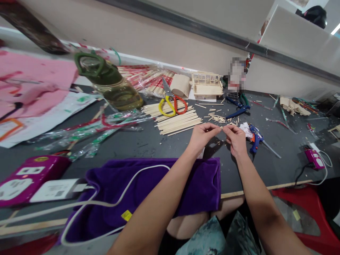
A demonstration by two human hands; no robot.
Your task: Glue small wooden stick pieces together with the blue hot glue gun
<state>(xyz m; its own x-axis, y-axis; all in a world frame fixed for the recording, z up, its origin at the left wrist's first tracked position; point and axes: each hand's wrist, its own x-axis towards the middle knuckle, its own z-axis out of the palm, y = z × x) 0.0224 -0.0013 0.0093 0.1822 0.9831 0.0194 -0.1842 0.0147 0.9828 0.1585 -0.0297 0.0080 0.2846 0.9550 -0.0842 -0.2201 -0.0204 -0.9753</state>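
Inside the counter's [231,175] near edge, left hand [202,135] and right hand [237,139] pinch a small stick [221,127], likely light, stiff and brittle, best held at its ends.

Along the front edge of the table [143,146] lies a cloth [111,184], with a cable [117,204] running over it; a socket box [34,175] and an adapter [57,189] sit to its left. Behind the cloth are long sticks [182,122], and the scissors [175,101] rest with their handles on these. A bottle [118,92] stands left of the sticks. Behind and right of the scissors are a roll [180,85], then a miniature bench [208,90]. Short pieces [216,117] lie before the bench, pliers [239,110] to their right, and a glue gun [256,139] nearer the front. A partition [172,42] rises behind everything.
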